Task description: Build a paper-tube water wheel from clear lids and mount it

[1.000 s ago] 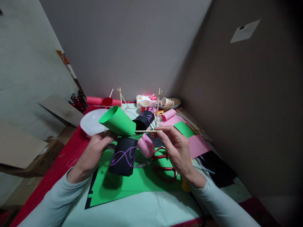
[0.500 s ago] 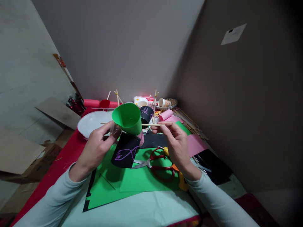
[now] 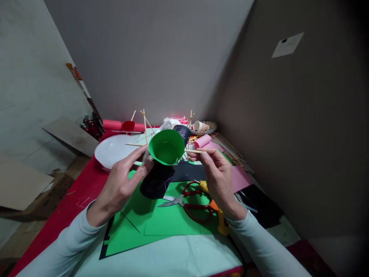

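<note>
A wooden stick (image 3: 192, 151) runs crosswise through or behind a group of paper cups held in the air. The near cup is green (image 3: 167, 148), with its opening toward me. Below it hangs a black cup (image 3: 157, 181) with faint purple lines. Behind, another black cup (image 3: 182, 132) carries purple marks. My right hand (image 3: 217, 173) pinches the stick's right end between thumb and fingers. My left hand (image 3: 122, 181) is closed on a clear plastic piece (image 3: 146, 156) at the group's left side. The stick's other end (image 3: 133, 144) pokes out past the left fingers.
Red-handled scissors (image 3: 180, 201) and green sheets (image 3: 170, 223) lie below my hands. A white bowl (image 3: 111, 152) stands left. Behind are upright stick frames (image 3: 145, 123), red paper rolls (image 3: 112, 125), a paper cup (image 3: 201, 126) and pink paper (image 3: 242, 179). Walls close off the back and right.
The green cup has shifted right and tipped so its opening shows more toward me. The lower black cup has turned, hiding most of its purple drawing. Both hands have moved slightly right.
</note>
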Available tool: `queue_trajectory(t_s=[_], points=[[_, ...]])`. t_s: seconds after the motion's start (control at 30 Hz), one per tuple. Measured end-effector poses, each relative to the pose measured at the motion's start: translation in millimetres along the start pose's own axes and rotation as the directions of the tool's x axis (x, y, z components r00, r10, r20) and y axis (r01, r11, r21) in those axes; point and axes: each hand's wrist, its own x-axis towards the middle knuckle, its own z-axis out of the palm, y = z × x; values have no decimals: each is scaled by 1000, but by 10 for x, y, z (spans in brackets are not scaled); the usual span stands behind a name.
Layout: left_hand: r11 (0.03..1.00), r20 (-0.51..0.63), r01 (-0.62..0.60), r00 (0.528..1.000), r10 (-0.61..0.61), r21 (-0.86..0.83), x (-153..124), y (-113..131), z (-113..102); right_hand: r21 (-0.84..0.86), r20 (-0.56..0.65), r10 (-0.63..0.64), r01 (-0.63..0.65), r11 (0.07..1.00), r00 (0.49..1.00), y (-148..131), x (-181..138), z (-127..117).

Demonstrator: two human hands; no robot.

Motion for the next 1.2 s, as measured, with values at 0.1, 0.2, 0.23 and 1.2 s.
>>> queue_trajectory(t_s=[0.1,0.2,0.23,1.2], points=[[999,-59,22,998,-25,-49,-43,-18,-22,6,-23,-2,2,1000,1000,5,15,-27],[992,-106,48,993,-60,-117,-79,-90,-32,0,-39,-2,2,1000,999,6,22,-55],[989,-124,55,990,-73,-140,-87,-119,-35,-6,-43,-1,1,1000,999,7,22,-64],[558,-142,-431,688,712,709,355,-19,-277,-48,-112,-32,27,998,993,-399,156,-23]])
